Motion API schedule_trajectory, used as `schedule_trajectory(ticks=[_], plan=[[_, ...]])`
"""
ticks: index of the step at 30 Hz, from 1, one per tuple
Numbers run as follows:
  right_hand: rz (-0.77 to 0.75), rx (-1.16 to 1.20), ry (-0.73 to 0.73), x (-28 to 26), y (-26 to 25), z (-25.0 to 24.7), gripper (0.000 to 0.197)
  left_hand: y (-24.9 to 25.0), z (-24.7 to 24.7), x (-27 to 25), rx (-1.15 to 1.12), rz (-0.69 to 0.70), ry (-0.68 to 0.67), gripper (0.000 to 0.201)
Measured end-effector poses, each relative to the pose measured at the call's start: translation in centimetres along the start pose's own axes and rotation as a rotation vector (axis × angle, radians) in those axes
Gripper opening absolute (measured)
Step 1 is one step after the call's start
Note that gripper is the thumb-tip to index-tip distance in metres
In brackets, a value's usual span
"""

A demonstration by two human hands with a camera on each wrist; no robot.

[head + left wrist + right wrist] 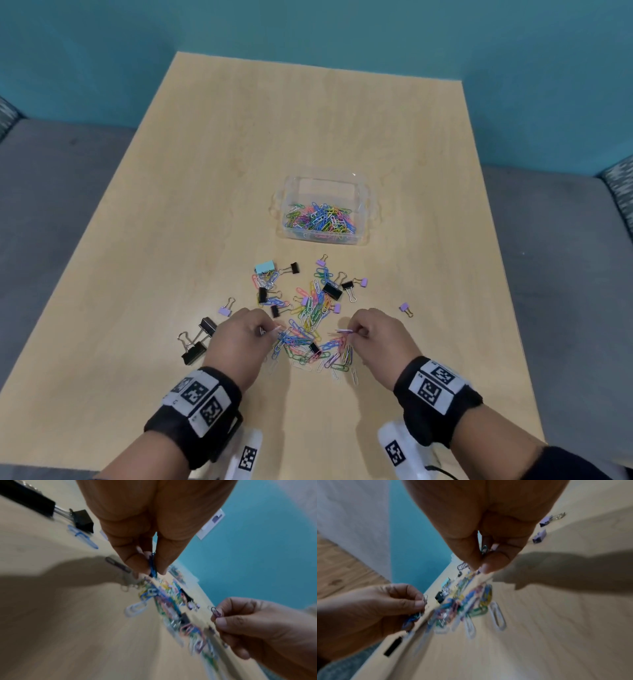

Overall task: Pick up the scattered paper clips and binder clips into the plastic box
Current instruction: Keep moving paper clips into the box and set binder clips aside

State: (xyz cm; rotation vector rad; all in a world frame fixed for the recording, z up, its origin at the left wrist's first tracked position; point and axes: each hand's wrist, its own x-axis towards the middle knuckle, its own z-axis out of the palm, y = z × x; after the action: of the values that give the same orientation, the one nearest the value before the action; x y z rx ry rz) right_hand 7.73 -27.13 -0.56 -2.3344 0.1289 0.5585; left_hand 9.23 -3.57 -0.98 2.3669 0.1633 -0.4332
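A clear plastic box with many coloured paper clips inside stands mid-table. In front of it lies a scatter of coloured paper clips and black, purple and teal binder clips. My left hand hovers at the scatter's near left and pinches a bunch of blue paper clips between thumb and fingers. My right hand hovers at the near right and pinches a few paper clips, a purple one sticking out. Both wrist views are blurred.
Large black binder clips lie left of my left hand. A purple binder clip sits apart to the right. The wooden table stretches bare behind the box; grey seating flanks it, a teal wall behind.
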Motion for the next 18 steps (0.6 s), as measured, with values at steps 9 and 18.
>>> schedule_trajectory(ticks=[9,18], plan=[[0.072,0.283,0.151,7.3,-4.9,-7.1,0.007,6.6,-5.0,7.9,-0.265,0.05,0.094,0.016],[0.026,0.006,0.199,15.2,-7.8,-9.2,0.019,12.2,-4.1,14.5,-0.203,0.145,0.053,0.013]])
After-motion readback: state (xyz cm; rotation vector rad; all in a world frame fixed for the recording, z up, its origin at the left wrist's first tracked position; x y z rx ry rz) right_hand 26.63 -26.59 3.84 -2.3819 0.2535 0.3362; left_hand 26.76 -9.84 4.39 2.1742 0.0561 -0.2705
